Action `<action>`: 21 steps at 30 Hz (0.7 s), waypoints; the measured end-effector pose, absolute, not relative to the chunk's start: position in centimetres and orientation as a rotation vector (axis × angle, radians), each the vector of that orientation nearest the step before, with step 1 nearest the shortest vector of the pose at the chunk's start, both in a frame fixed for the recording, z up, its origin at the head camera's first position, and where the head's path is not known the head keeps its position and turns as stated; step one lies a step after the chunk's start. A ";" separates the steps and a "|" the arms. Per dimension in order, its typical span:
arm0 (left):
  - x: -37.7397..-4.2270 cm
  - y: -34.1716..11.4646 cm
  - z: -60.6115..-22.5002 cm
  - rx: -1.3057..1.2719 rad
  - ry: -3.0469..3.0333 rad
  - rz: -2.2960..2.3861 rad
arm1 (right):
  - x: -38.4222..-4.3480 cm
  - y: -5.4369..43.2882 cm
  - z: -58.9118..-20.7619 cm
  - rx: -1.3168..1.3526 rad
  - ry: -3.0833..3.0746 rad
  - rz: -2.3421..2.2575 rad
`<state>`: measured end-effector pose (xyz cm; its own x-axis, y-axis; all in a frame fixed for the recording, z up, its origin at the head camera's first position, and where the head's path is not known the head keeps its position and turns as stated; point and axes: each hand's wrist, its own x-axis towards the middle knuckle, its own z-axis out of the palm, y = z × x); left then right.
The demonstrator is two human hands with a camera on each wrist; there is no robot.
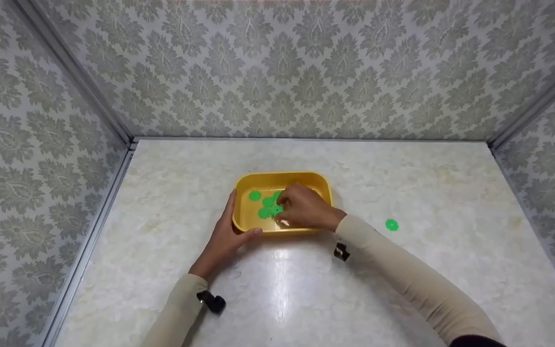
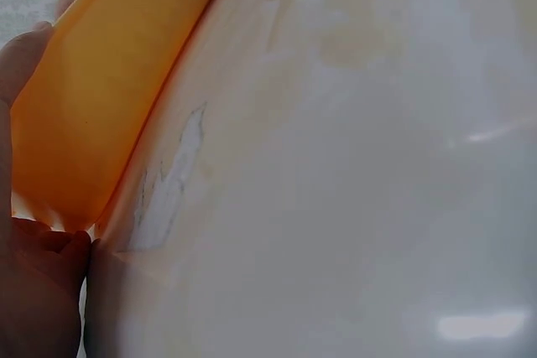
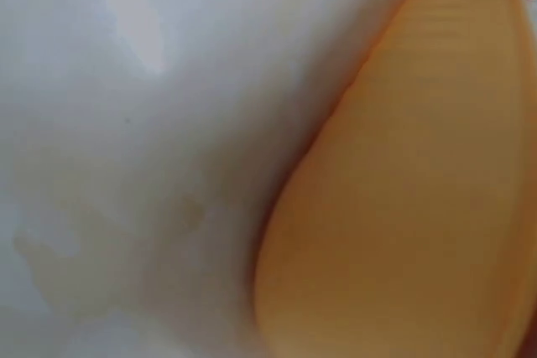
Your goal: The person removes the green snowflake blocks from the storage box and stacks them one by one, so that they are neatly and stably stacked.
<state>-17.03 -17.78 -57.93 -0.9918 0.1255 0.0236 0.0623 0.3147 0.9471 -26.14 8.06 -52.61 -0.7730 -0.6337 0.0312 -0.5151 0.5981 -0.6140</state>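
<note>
A yellow plastic tray (image 1: 244, 219) with rounded corners stands on the table. My left hand (image 1: 223, 237) grips its near left corner, thumb along the front and fingers at the left side. In the left wrist view, that hand lies against the tray's outer wall (image 2: 101, 81). Inside the tray are several green flower-shaped discs (image 1: 255, 195), most of them clustered. Reaching in over the front rim, my right hand (image 1: 304, 207) pinches a green disc (image 1: 276, 210) between thumb and fingertips. The right wrist view shows only the tray's wall (image 3: 403, 182) and hides the fingertips.
Another green disc (image 1: 391, 224) lies on the pale marbled table (image 1: 441, 250), to the right of the tray. Patterned wall panels (image 1: 282, 72) enclose the table at the back and both sides. A small black device is strapped at each wrist.
</note>
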 end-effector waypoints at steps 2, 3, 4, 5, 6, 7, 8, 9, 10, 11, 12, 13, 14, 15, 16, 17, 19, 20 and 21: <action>-17.0 -17.8 -58.0 0.178 2.501 1.802 | -25.8 8.4 -52.1 -0.951 2.629 -0.943; -16.9 -17.8 -58.0 0.177 2.503 1.799 | -25.7 8.6 -51.9 -0.953 2.622 -0.958; -16.9 -17.9 -58.0 0.178 2.508 1.795 | -25.5 8.8 -51.7 -0.959 2.618 -0.975; -16.9 -17.9 -58.1 0.179 2.513 1.789 | -25.4 9.0 -51.6 -0.966 2.612 -0.991; -16.9 -17.9 -58.1 0.177 2.518 1.785 | -25.3 9.3 -51.4 -0.971 2.609 -1.002; -16.9 -17.9 -58.1 0.175 2.519 1.781 | -25.2 9.5 -51.2 -0.981 2.608 -1.010; -16.9 -18.0 -58.1 0.173 2.522 1.778 | -25.2 9.7 -51.1 -0.989 2.614 -1.015; -16.9 -18.0 -58.1 0.170 2.522 1.777 | -25.1 10.0 -51.0 -0.993 2.618 -1.021; -17.0 -18.0 -58.1 0.167 2.523 1.776 | -25.1 10.2 -50.9 -0.999 2.624 -1.025; -17.0 -17.9 -58.1 0.163 2.523 1.776 | -25.0 10.4 -50.8 -1.005 2.624 -1.034; -17.0 -17.9 -58.0 0.162 2.520 1.777 | -24.9 10.6 -50.7 -1.008 2.623 -1.045; -17.0 -17.9 -58.0 0.161 2.519 1.778 | -24.9 10.7 -50.6 -1.011 2.621 -1.055; -17.0 -17.9 -58.0 0.162 2.519 1.780 | -24.8 10.9 -50.5 -1.015 2.619 -1.065; -17.0 -17.8 -58.0 0.164 2.518 1.782 | -24.6 11.1 -50.3 -1.012 2.614 -1.073; -17.0 -17.8 -58.0 0.165 2.517 1.782 | -24.5 11.3 -50.2 -1.009 2.612 -1.078; -17.0 -17.8 -58.0 0.165 2.517 1.781 | -24.4 11.6 -50.1 -1.006 2.610 -1.082; -17.1 -17.7 -58.0 0.168 2.520 1.779 | -24.1 12.0 -49.9 -1.000 2.611 -1.084; -17.1 -17.7 -58.0 0.169 2.520 1.778 | -24.0 12.2 -49.8 -1.000 2.610 -1.087; -17.1 -17.7 -58.0 0.167 2.521 1.776 | -23.8 12.4 -49.7 -1.000 2.606 -1.095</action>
<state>-17.09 -17.68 -57.96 -0.9927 0.1192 0.0187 0.0577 0.3331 0.9411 -23.83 12.41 -49.72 -0.7683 -0.6291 0.1182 -0.5248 0.5132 -0.6792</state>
